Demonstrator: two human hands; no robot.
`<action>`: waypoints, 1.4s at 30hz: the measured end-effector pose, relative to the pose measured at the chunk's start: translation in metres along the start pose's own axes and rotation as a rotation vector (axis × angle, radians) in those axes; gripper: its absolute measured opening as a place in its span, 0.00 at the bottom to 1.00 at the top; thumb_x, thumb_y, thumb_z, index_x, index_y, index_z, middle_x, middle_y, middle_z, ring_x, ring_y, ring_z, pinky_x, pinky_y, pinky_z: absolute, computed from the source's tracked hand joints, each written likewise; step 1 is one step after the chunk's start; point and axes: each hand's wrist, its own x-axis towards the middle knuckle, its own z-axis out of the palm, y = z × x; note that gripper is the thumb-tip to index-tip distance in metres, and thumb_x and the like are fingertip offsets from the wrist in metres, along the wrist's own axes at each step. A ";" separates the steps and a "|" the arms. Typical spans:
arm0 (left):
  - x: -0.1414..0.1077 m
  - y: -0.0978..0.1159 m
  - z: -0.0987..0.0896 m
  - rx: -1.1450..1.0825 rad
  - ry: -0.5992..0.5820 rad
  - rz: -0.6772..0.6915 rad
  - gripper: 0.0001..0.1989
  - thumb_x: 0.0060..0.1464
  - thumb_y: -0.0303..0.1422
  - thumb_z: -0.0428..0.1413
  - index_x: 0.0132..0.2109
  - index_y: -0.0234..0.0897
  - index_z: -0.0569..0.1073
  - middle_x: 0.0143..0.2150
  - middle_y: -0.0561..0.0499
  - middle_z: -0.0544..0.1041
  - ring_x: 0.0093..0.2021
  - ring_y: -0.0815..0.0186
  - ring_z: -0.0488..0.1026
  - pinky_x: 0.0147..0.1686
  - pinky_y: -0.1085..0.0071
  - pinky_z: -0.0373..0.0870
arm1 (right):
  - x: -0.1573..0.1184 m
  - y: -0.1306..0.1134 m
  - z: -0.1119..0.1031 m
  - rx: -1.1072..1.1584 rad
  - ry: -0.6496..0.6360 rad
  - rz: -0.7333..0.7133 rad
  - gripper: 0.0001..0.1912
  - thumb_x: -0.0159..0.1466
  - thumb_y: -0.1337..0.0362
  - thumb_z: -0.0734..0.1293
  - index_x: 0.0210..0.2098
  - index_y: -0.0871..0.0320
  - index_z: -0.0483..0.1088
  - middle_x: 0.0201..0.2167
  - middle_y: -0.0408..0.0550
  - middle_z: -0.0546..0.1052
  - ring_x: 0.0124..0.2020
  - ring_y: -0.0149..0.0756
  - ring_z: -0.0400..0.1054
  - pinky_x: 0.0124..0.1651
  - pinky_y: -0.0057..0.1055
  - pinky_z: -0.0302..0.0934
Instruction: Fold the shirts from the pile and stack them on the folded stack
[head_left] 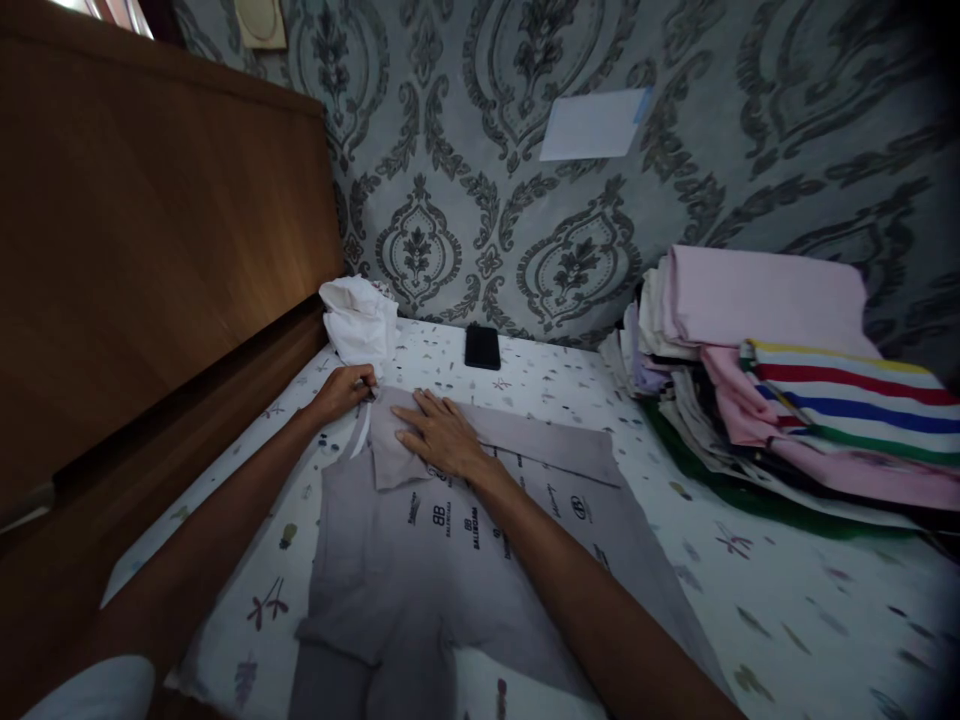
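A mauve-grey garment (397, 590) with small black printed letters and logos lies spread on the patterned sheet. Parts of its far end are folded over, and a white strip shows near its far left corner. My left hand (341, 393) is closed, its fingers pinching the garment's edge at that corner. Flat on the folded part rests my right hand (442, 435), fingers apart and palm down, pressing on the cloth. Part of the print is hidden under my right hand and forearm.
Beyond the garment lies a black phone (482, 348) by the wall. White crumpled cloth (360, 320) sits at the far left, beside a wooden panel (172, 220). On the right stands a stack of folded clothes (765, 300), with a striped cloth (862, 400) on it.
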 end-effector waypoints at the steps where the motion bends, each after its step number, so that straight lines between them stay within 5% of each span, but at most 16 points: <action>1: 0.000 0.001 0.001 -0.025 0.007 -0.011 0.04 0.45 0.27 0.53 0.32 0.38 0.69 0.31 0.55 0.74 0.32 0.67 0.70 0.36 0.72 0.64 | 0.000 0.000 0.000 -0.002 0.002 -0.002 0.29 0.73 0.46 0.55 0.70 0.45 0.58 0.75 0.50 0.49 0.75 0.49 0.37 0.73 0.53 0.36; 20: 0.009 -0.007 0.010 -0.092 0.104 -0.134 0.04 0.41 0.28 0.54 0.27 0.38 0.65 0.24 0.58 0.67 0.28 0.69 0.63 0.29 0.74 0.58 | -0.004 0.001 -0.008 0.047 -0.007 -0.063 0.26 0.72 0.48 0.59 0.67 0.44 0.63 0.74 0.49 0.50 0.75 0.51 0.36 0.72 0.59 0.35; 24: 0.008 -0.006 0.011 -0.116 0.096 -0.088 0.04 0.40 0.27 0.53 0.27 0.39 0.64 0.26 0.57 0.67 0.31 0.67 0.64 0.32 0.73 0.60 | -0.002 0.001 -0.004 0.062 0.048 -0.222 0.20 0.73 0.56 0.60 0.62 0.48 0.69 0.73 0.49 0.56 0.75 0.44 0.40 0.73 0.56 0.36; 30: 0.012 -0.008 0.009 -0.139 0.042 -0.053 0.07 0.36 0.25 0.52 0.28 0.38 0.64 0.25 0.57 0.65 0.29 0.67 0.62 0.30 0.73 0.59 | 0.006 -0.003 0.010 0.168 0.055 -0.377 0.18 0.71 0.70 0.60 0.54 0.49 0.75 0.63 0.48 0.71 0.68 0.39 0.59 0.70 0.49 0.49; 42: 0.015 -0.013 -0.005 -0.013 -0.052 -0.056 0.09 0.37 0.23 0.50 0.27 0.36 0.73 0.27 0.54 0.73 0.30 0.67 0.69 0.34 0.72 0.65 | 0.002 0.000 0.012 0.291 0.061 -0.415 0.22 0.68 0.77 0.61 0.52 0.46 0.76 0.64 0.45 0.71 0.69 0.39 0.57 0.70 0.52 0.48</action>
